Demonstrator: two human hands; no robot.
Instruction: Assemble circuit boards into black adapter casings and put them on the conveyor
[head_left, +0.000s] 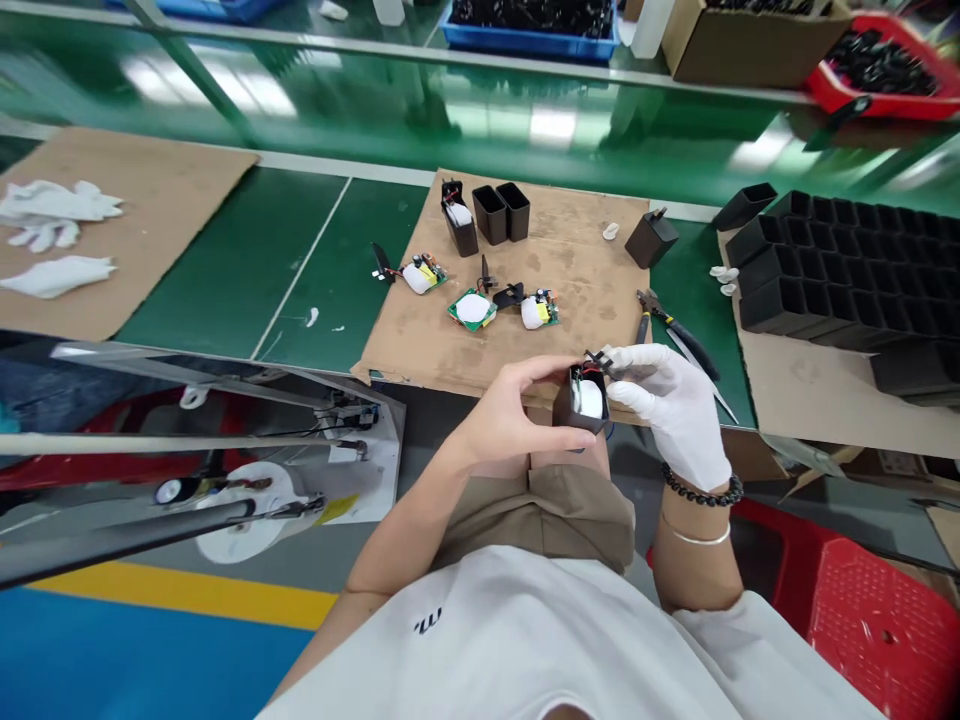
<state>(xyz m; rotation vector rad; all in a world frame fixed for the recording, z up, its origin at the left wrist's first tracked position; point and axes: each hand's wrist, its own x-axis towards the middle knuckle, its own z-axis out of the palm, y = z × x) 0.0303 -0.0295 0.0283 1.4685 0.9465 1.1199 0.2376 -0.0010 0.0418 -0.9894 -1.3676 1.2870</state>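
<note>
My bare left hand (pixel 517 415) grips a small black plastic housing (pixel 579 400) that has a white part and wires inside it. My right hand (pixel 671 400), in a white glove, pinches the black piece at the housing's top right corner. Both hands hover over my lap, just in front of the brown cardboard mat (pixel 585 320). On the mat lie three small circuit boards with white parts (pixel 472 308), (pixel 421 275), (pixel 540 310). Behind them stand three black housings (pixel 487 215), the left one filled.
Another black housing (pixel 651 238) stands at the mat's right. Pliers (pixel 679 335) lie beside the mat. A large block of empty black housings (pixel 847 270) fills the right. White gloves (pixel 52 215) rest on cardboard at far left. Bins line the far shelf. A red stool (pixel 877 620) sits at lower right.
</note>
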